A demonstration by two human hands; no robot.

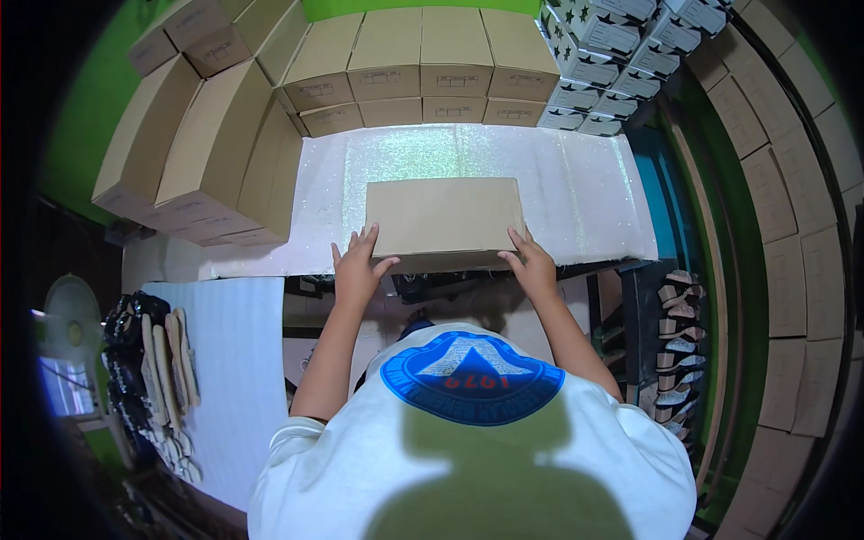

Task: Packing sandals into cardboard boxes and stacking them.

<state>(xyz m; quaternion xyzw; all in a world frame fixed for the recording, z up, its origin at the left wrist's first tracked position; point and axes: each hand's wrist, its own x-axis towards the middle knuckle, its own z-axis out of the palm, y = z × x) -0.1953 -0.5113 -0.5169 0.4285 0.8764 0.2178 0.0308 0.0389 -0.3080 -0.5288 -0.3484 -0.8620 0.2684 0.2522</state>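
Note:
A plain brown cardboard box (441,216) lies on the pale, glittery cloth of the table (585,202), at the near edge in front of me. Its top looks closed. My left hand (360,261) is at the near left corner, fingers spread along the side and thumb against the front. At the near right corner, my right hand (533,264) has its fingers by the side and its thumb at the front face. Between them, both hands hold the box. What is inside the box is hidden.
Brown cartons (387,58) are stacked along the back, with more cartons (198,153) at the left. Black-and-white star-patterned boxes (594,67) rise at the back right. Shoes (679,346) line a rack on the right. A light-blue surface (238,378) bears dark and beige footwear pieces (162,369).

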